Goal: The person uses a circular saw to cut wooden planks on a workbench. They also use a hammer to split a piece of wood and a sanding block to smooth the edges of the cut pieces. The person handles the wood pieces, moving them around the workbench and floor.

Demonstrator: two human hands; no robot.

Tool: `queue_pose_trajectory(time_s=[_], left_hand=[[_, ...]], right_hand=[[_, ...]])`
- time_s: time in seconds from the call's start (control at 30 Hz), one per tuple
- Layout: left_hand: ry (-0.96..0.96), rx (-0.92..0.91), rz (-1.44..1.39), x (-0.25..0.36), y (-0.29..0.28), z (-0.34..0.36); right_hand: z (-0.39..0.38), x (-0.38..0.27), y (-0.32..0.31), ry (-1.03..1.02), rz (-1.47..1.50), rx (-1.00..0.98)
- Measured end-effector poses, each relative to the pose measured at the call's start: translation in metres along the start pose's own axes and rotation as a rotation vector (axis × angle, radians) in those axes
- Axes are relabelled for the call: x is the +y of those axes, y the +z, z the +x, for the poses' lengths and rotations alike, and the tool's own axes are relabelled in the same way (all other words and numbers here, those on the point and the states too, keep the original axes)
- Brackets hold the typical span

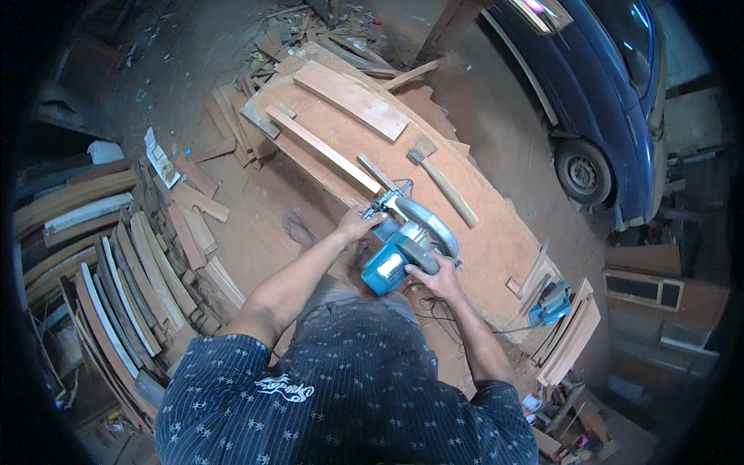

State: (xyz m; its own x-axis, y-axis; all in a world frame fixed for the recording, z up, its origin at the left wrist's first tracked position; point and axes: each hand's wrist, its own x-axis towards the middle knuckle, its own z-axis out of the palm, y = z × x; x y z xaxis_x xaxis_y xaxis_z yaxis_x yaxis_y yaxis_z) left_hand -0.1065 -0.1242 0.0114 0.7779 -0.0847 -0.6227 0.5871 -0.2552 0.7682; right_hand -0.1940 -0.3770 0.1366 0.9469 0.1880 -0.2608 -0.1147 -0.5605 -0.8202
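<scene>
A teal circular saw (385,266) with a grey metal blade guard is at the near edge of the workbench, in front of my body. My right hand (439,277) is wrapped round its dark rear handle. My left hand (358,223) is closed at the left edge of the saw's metal base, its fingertips partly hidden. Just beyond the base lies the near end of a long narrow wood strip (325,151), running away along the bench's left side. A hatchet (443,186) with a wooden handle rests to the right of the saw.
The wooden workbench (488,256) bears a wide plank (349,99) at its far end and a teal power tool (551,304) at its near right corner. Stacked boards (139,287) fill the left. A cable (438,306) hangs near my legs. A blue car (589,101) stands right.
</scene>
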Motion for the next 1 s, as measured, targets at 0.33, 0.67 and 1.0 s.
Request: queue_pose_trajectory(time_s=[0.33,0.67,1.0], left_hand=[[-0.057,0.088,0.156,-0.021,-0.016,0.022],[-0.047,0.086,0.159,-0.029,-0.028,0.029],[-0.009,0.206,0.151,-0.04,-0.033,0.04]], right_hand=[[0.032,0.016,0.026,0.026,-0.018,-0.002],[0.041,0.002,0.033,0.077,-0.061,-0.033],[0.056,-0.012,0.039,0.05,-0.115,-0.053]])
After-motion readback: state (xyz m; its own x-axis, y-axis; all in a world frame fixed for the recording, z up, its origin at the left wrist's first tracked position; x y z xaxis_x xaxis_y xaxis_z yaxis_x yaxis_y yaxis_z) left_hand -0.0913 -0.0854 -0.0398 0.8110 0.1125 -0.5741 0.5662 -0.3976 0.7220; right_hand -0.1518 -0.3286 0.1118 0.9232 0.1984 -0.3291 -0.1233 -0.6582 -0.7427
